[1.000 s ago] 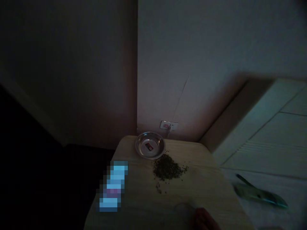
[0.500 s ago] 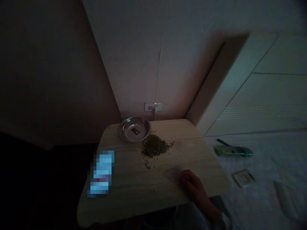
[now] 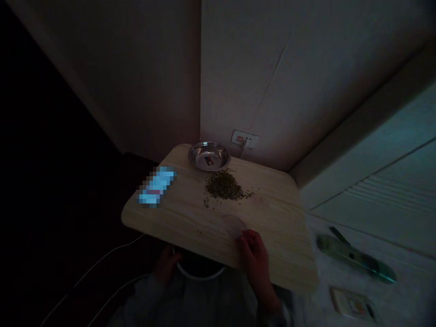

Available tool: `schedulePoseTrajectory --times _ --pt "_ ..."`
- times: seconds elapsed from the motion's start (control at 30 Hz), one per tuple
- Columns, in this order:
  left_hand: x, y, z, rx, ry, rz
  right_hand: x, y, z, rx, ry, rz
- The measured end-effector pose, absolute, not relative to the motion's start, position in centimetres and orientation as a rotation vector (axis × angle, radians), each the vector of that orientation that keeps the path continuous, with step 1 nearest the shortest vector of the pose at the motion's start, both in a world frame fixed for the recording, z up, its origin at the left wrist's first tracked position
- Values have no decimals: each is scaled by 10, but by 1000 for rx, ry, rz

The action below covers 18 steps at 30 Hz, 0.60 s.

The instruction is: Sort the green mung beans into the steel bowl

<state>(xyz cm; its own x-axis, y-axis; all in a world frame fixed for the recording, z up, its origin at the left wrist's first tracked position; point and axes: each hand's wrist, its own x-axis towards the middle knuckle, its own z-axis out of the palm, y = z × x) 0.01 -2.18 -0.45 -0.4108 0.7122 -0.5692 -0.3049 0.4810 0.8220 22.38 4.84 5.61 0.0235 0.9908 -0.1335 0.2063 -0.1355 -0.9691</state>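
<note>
My right hand (image 3: 254,254) is closed, thumb and fingers pinching a thin, see-through piece of plastic (image 3: 234,223) with a rounded edge, low over the near side of the wooden table (image 3: 275,240). Below the table's front edge, my left hand (image 3: 167,264) grips the rim of a round container (image 3: 200,277), whose pale rim shows against a dark inside. A loose pile of small green-brown grains (image 3: 224,185) lies mid-table, with strays around it. Behind the pile stands a shiny metal bowl (image 3: 209,156) with a dark label on its inner bottom.
A lit, blurred-out phone-like screen (image 3: 157,186) lies on the left of the table. Behind is a wall socket (image 3: 245,138) with a plug. At the right, a green long object (image 3: 356,258) and a small flat packet (image 3: 354,303) lie on a pale surface. White cords (image 3: 98,263) hang at left.
The view has swung and tilted downward, bringing my left hand and the round container into sight. My right hand still holds the clear plastic piece near the table's front. The pile looks the same.
</note>
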Motion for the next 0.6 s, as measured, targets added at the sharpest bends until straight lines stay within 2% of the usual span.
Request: schedulePoseTrajectory --times 0.17,0.37,0.6 --pt "7 -7 8 435 1623 1092 222 46 55 -1470 -1364 1194" --pt "12 4 26 516 1604 964 221 43 58 -1396 -1705 1112" --pt "7 -2 4 762 1615 966 222 43 57 -1428 -1803 1020"
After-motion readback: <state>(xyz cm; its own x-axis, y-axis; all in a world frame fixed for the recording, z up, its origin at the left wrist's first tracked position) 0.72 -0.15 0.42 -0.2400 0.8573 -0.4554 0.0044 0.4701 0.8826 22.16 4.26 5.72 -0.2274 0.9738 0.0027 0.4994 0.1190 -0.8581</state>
